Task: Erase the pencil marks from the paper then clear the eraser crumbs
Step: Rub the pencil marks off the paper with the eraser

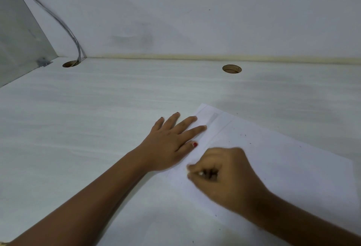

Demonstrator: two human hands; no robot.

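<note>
Your paper [283,159] lies on the desk [88,120]. Your left hand [170,142] lies flat across the paper's left edge. Your right hand [224,175] sits on the paper, curled round the eraser [200,173] (mostly hidden). Crumbs [244,135] dot the paper behind it. The left hole [70,63] and right hole [231,69] lie well behind the paper.

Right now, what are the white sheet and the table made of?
The sheet looks like thin matte paper: it lies flat with a fold line. The table seems to be wood board under a pale matte grain-print coating: faint streaks cross it, and the round hole shows a brown raw edge.
</note>
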